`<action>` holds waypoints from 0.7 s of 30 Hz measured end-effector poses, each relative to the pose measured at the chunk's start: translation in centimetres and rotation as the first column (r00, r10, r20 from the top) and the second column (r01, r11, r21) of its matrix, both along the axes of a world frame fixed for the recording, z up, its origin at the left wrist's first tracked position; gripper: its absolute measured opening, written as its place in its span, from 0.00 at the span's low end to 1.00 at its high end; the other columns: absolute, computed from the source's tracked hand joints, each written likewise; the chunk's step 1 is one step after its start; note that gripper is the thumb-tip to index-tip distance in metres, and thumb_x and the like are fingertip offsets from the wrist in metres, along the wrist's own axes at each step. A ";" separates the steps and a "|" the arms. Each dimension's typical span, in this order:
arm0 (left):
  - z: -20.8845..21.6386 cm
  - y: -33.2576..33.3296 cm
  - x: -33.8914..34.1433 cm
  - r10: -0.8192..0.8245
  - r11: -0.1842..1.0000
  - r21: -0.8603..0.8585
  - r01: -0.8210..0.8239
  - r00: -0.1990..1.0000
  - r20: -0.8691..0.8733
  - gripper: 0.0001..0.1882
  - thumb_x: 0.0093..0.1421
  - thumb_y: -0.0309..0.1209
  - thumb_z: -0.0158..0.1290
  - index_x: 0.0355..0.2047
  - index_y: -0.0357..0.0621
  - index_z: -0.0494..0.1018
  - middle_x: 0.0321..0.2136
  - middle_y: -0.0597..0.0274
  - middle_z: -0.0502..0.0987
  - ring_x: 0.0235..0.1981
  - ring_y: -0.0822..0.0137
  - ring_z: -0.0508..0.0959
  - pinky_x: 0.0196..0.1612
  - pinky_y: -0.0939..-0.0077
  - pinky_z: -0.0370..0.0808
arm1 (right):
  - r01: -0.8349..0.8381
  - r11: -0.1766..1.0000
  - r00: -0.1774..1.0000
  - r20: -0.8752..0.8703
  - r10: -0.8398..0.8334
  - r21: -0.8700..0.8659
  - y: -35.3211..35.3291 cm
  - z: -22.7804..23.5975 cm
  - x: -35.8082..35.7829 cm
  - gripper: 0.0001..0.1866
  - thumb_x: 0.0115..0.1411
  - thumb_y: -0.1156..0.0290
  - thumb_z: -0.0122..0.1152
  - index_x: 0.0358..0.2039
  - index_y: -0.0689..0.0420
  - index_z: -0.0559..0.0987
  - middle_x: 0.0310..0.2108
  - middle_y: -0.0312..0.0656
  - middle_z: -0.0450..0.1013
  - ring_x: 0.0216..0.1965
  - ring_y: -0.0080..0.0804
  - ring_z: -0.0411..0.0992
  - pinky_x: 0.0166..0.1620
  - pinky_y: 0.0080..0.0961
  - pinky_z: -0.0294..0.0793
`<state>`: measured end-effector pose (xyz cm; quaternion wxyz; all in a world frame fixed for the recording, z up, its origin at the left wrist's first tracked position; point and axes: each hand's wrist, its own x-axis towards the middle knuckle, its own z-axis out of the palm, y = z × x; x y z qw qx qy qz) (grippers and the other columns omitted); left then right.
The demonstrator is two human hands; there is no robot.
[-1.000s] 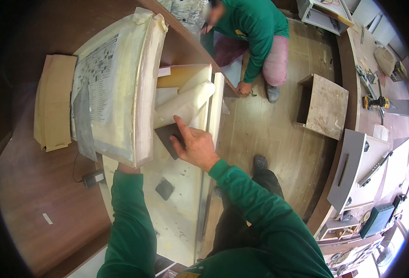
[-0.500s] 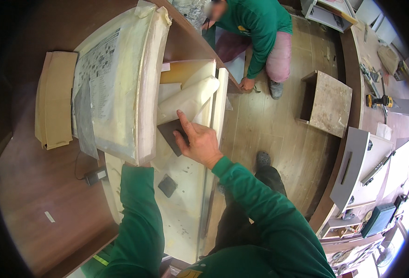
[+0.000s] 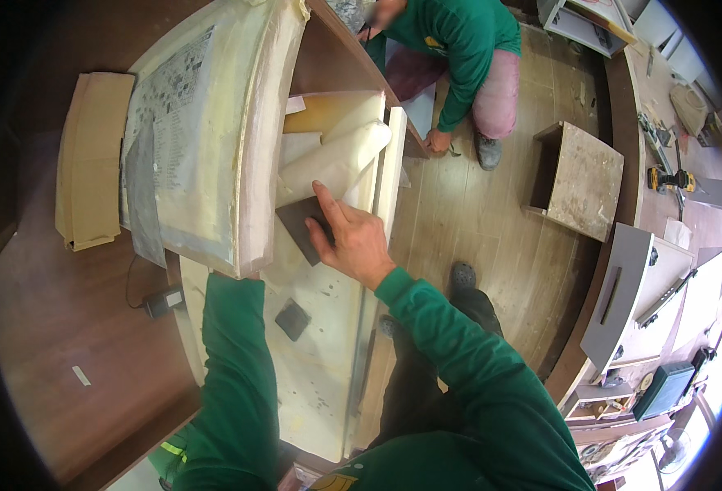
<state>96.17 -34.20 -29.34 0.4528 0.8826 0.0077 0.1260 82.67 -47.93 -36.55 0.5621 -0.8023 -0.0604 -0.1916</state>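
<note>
Sanding pad moved up the pale panel

Nearest, a spare dark pad [image 3: 293, 319] lay on the panel [image 3: 320, 385]. The left hand was hidden beneath the tilted curved piece [image 3: 214, 139]; its grip could not be told. The right hand [image 3: 353, 241] pressed flat on the dark sanding sheet [image 3: 300, 227], which had shifted farther up since a second earlier. Beyond, a kneeling co-worker [image 3: 459, 49] worked.
</note>
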 end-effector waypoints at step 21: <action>-2.2 0.8 6.0 -0.048 0.990 0.127 0.054 0.997 -0.055 0.18 0.52 0.39 0.67 0.38 0.39 0.79 0.29 0.62 0.77 0.34 0.64 0.77 0.42 0.74 0.74 | -0.051 0.999 0.998 -0.030 0.051 -0.006 0.2 0.0 -0.3 0.32 0.54 0.68 0.64 0.59 0.59 0.68 0.26 0.41 0.73 0.24 0.39 0.74 0.27 0.36 0.74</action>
